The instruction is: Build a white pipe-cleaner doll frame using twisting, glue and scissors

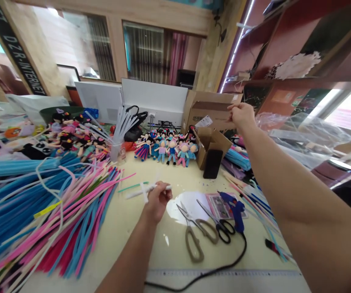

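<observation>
On the pale yellow tabletop [151,244], the left hand [157,201] closes its fingers around a white fuzzy pipe-cleaner cross [146,190], held just above the surface. Right of that cross lie two pairs of scissors [204,230] and a blue glue gun [234,209]. Beyond it, the right hand [241,115] pinches the flap of a brown cardboard box [210,108]. Far left of the cross, a dark banner [15,47] reads "D.Z.R-INTERNET".
</observation>
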`<state>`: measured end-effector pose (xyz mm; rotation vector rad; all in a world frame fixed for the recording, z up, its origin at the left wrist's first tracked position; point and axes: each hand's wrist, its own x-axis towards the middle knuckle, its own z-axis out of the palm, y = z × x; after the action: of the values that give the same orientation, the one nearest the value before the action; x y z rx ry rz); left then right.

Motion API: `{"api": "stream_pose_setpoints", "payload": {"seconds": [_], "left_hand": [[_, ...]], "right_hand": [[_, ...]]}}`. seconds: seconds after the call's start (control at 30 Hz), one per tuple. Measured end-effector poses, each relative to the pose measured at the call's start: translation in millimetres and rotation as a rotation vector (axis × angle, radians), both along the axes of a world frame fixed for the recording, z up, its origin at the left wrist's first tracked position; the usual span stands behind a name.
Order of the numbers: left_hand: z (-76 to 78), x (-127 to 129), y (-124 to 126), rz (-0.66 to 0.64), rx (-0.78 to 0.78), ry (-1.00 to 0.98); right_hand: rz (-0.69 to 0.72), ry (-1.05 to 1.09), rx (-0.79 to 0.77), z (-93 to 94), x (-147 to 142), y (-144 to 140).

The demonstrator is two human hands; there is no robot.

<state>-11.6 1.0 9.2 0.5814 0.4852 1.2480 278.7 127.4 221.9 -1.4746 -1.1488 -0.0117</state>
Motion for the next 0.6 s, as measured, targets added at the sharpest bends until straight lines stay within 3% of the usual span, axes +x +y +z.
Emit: {"api": "stream_pose_setpoints", "payload": {"seconds": [0.07,0.17,0.23,0.33,0.5,0.6], "left_hand": [[-1.0,0.0,-0.2,-0.007,-0.013,-0.009],[-2.1,0.0,0.1,-0.019,-0.037,-0.035],[-2.3,0.5,0.3,-0.023,-0.043,-0.041],[-1.5,1.5,-0.1,-0.027,-0.05,-0.048],[1.0,2.5,-0.5,-0.033,-0.066,-0.012],[0.3,3.2,1.4,-0.036,-0.04,0.001]], "right_hand": [[-0.107,-0.153,-0.052,-6.1,8.1,17.1],[-0.217,-0.406,-0.32,-28.6,12.2,37.9],[-0.191,-0.465,-0.497,-47.9,12.7,46.6],[-0.157,-0.459,-0.616,-67.8,12.3,48.6],[-0.143,-0.58,-0.674,-56.9,-11.4,21.0],[0.036,-0.737,-0.794,-52.5,-51.1,-7.6]]}}
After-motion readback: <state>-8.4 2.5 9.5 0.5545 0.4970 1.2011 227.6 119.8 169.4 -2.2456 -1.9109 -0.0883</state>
